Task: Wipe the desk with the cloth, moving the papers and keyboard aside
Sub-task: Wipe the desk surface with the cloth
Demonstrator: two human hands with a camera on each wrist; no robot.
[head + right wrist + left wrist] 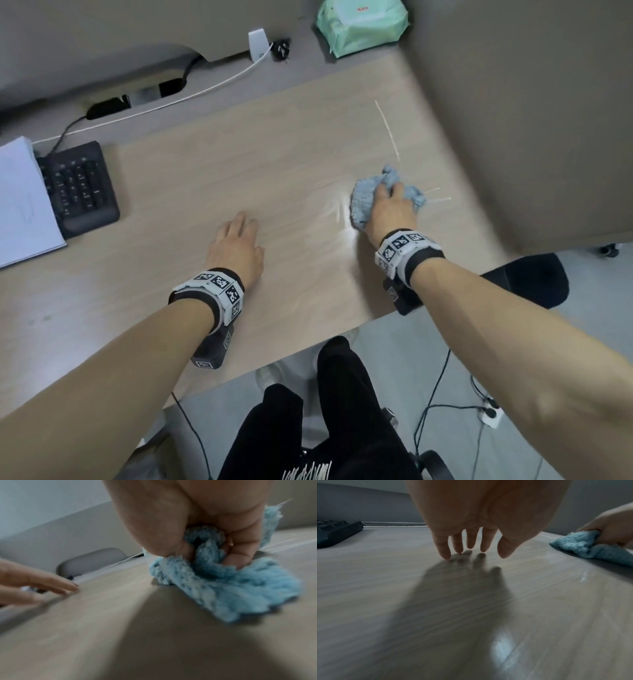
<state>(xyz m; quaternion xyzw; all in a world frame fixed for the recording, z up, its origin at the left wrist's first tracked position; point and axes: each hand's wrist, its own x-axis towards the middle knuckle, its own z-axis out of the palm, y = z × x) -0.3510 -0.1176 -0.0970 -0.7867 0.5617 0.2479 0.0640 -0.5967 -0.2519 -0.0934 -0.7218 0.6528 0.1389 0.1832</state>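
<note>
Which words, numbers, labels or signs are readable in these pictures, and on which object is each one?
No text can be read.
Green wipes pack: red marks on its white label, too small to read.
Keyboard: key legends too small and blurred.
Papers: faint lines only, not legible.
Wristbands on the left hand and right hand: black-and-white square marker codes, no letters.

A light-blue cloth is seen on the pale wood-grain desk; left of it, a black keyboard and seemingly white papers.
</note>
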